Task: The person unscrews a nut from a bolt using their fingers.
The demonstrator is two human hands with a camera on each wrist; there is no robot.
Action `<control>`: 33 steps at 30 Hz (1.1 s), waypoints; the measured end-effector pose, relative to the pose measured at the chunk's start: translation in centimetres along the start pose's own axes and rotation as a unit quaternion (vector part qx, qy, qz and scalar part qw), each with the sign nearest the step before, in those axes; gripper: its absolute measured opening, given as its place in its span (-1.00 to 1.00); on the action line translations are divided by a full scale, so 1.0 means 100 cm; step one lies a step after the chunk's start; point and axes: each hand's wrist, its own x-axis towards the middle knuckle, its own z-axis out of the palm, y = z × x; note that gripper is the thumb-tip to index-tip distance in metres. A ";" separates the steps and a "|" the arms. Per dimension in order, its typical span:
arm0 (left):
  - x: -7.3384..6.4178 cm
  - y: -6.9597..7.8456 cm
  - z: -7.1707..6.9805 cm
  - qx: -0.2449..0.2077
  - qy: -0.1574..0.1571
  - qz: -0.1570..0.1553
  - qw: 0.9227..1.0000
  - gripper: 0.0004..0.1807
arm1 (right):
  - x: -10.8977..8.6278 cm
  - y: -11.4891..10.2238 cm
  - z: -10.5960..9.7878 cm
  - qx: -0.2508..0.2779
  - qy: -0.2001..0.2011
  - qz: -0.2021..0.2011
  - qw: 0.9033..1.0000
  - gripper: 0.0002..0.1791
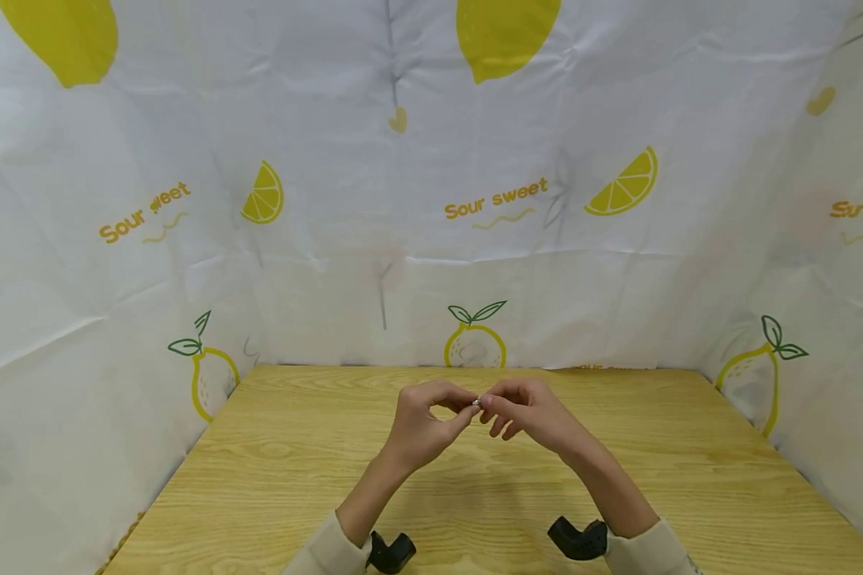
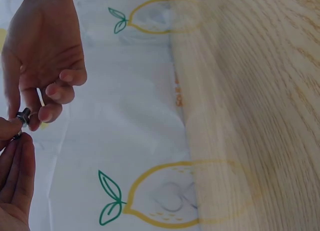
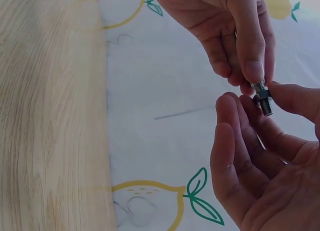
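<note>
A small metal bolt with a threaded end and a darker hex nut round its shank is held up between the two hands. My left hand pinches one end of it between thumb and fingertips; in the right wrist view that left hand comes down from the top. With thumb and index finger my right hand pinches at the nut, its other fingers loosely bent, as the right hand shows close up. Fingertips cover part of the bolt in the left wrist view.
Under the hands lies a wood-grain table. A white lemon-print sheet stands behind it and along both sides. Black curved devices sit at both wrists, the left device and the right device, next to light sleeves.
</note>
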 end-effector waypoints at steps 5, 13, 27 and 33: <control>0.000 0.001 0.000 0.000 0.001 0.004 1.000 -0.94 | 0.000 0.000 0.000 0.006 0.011 -0.010 1.000 -0.70; 0.000 0.001 0.000 -0.003 0.001 0.001 1.000 -0.93 | -0.001 -0.002 0.000 0.009 0.018 -0.025 0.999 -0.70; -0.001 0.000 0.000 0.006 0.001 0.001 1.000 -0.92 | 0.000 -0.003 0.000 0.008 -0.002 -0.012 1.000 -0.63; -0.001 0.000 0.000 0.000 0.002 -0.002 1.000 -0.92 | -0.001 -0.002 -0.001 0.014 0.002 -0.021 1.000 -0.68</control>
